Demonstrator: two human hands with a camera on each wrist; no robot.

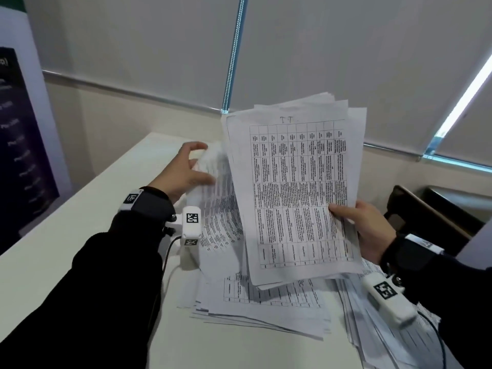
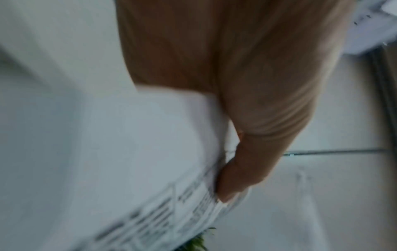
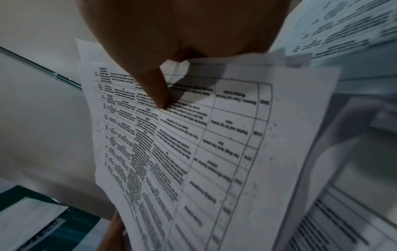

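**Stack held by one edge: sheets could slip, crease or scatter**

The stack of papers (image 1: 292, 187) stands almost upright above the table (image 1: 80, 222). Its top corners are fanned out of line, and its bottom edge hangs just over the heap of loose papers (image 1: 266, 302). The right hand (image 1: 370, 230) grips the stack at the lower right edge only, with the right thumb (image 3: 154, 88) on the printed front sheet and the fingers behind. The left hand (image 1: 183, 171) is closed round a few curled sheets (image 1: 215, 187) at the stack's left side. The left thumb (image 2: 236, 178) presses on their printed edge.

The main risk is slippage. The stack is uneven and pinched on one side, so sheets in the middle are probably held by friction alone. If the right hand tilts or loosens its grip, they could slide out and land on the heap, mixed in with what lies there.

The curled sheets are bent hard. A sharp pull from the left hand against the right hand's hold would likely crease or tear them.

The heap is itself ragged and spreads toward the right side, near the chair (image 1: 426, 217). A sleeve brushing it could push papers off the table. The cable (image 1: 170, 251) hanging under the left wrist might also snag a paper edge.
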